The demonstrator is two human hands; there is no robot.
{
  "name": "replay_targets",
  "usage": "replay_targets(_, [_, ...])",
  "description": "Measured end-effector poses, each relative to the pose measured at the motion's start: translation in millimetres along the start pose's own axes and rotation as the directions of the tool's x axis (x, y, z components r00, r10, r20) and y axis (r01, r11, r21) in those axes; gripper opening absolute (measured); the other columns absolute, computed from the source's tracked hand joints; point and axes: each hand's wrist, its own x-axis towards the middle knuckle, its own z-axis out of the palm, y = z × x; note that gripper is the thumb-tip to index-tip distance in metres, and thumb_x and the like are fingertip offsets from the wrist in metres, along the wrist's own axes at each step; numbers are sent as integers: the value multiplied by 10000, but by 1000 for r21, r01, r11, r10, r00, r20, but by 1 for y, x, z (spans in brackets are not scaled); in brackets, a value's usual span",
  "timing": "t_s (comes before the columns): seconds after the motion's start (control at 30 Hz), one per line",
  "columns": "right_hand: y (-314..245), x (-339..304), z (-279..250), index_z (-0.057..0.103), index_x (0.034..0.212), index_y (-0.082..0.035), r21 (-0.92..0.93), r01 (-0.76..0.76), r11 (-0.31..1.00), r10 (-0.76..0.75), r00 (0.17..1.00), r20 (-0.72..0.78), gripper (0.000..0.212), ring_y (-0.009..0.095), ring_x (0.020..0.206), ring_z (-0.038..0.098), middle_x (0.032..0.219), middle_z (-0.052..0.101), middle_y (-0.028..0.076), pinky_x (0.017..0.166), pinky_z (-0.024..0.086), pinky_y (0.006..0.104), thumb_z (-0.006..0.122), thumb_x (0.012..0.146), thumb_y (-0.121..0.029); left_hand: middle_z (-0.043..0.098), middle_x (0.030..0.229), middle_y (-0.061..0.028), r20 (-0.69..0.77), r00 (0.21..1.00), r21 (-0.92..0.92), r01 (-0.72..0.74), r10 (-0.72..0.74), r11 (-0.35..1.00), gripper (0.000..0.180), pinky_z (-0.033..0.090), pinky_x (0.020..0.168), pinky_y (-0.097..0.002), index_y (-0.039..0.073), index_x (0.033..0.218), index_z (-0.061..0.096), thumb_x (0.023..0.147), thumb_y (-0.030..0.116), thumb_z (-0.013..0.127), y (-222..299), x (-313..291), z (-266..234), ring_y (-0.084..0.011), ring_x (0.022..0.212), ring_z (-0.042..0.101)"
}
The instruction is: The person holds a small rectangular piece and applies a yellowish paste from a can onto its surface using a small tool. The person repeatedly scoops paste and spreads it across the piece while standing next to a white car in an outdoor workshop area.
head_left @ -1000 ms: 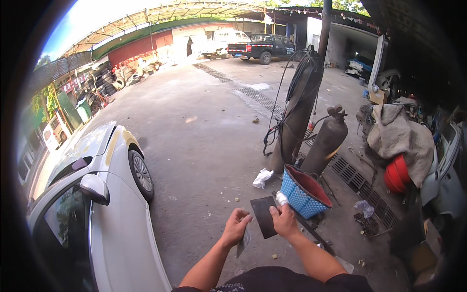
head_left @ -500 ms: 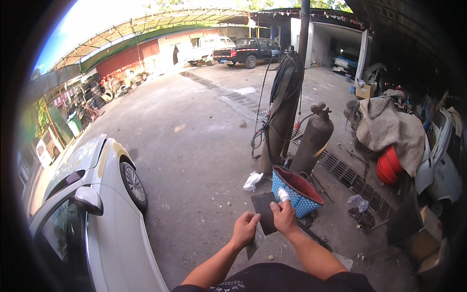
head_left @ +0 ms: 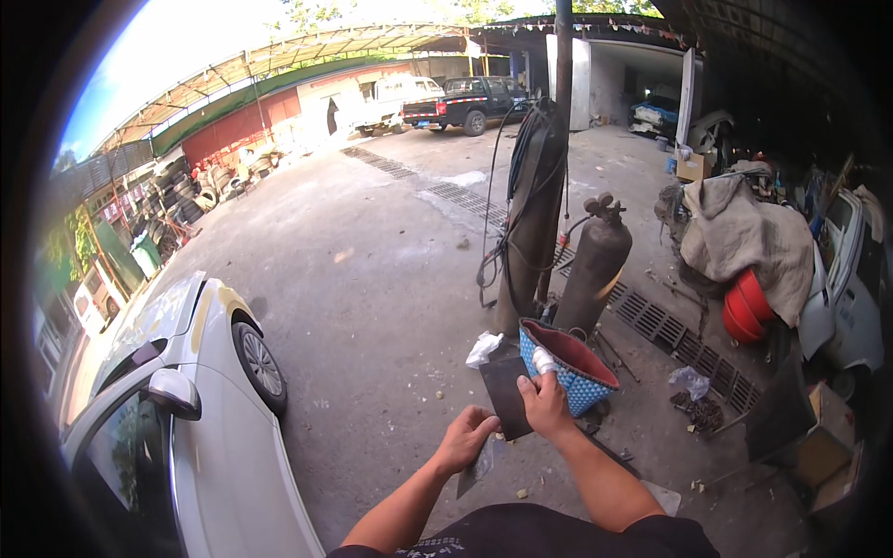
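One indistinct grey piece (head_left: 476,468) is pinched by left fingers (head_left: 481,424), a black sheet (head_left: 503,394) by right fingers (head_left: 533,395)

Obstacle beyond right hand (head_left: 547,409): blue basket (head_left: 586,394)

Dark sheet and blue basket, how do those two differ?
The dark sheet is flat; the blue basket is hollow, woven and reddish inside. The right hand holds the sheet, while the basket rests on the ground. The sheet looks smaller than the basket.
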Motion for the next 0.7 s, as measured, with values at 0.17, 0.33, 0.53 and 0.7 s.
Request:
replay_targets(0.17, [6, -7, 11, 487, 1111, 51, 77, 80, 994, -84, 995, 49, 362, 348, 803, 642, 870, 648, 197, 714, 494, 419, 573, 935, -253, 650, 1093, -61, 131, 990, -83, -32, 42, 996, 285, 458, 906, -304, -28, 1176, 574, 975, 172, 557, 4, 6, -4, -134, 1003, 577])
replay_targets(0.33, [2, -21, 14, 406, 1309, 37, 515, -243, 822, 146, 964, 221, 457, 105, 791, 583, 869, 614, 66, 688, 495, 275, 589, 936, -153, 639, 903, -15, -99, 991, -303, -118, 91, 946, 225, 465, 664, -245, 22, 1096, 603, 986, 209, 541, 8, 5, 0, -82, 749, 566])
replay_targets(0.53, [-7, -34, 12, 351, 1381, 35, 671, -285, 684, 215, 958, 189, 526, 86, 788, 583, 937, 599, 45, 699, 497, 230, 586, 919, -52, 637, 876, -29, -211, 977, -489, -84, -25, 868, 201, 463, 596, -246, 27, 1080, 604, 977, 191, 553, 9, 1, 4, -86, 687, 573])
replay_targets(0.7, [-4, -39, 13, 352, 1380, 23, 670, -421, 611, 347, 904, 252, 561, 126, 765, 631, 927, 639, 77, 667, 541, 274, 630, 904, -76, 568, 703, 21, -235, 970, -717, -125, -68, 686, 157, 354, 399, -228, 60, 950, 573, 970, 216, 572, 11, 4, 3, -56, 487, 470])
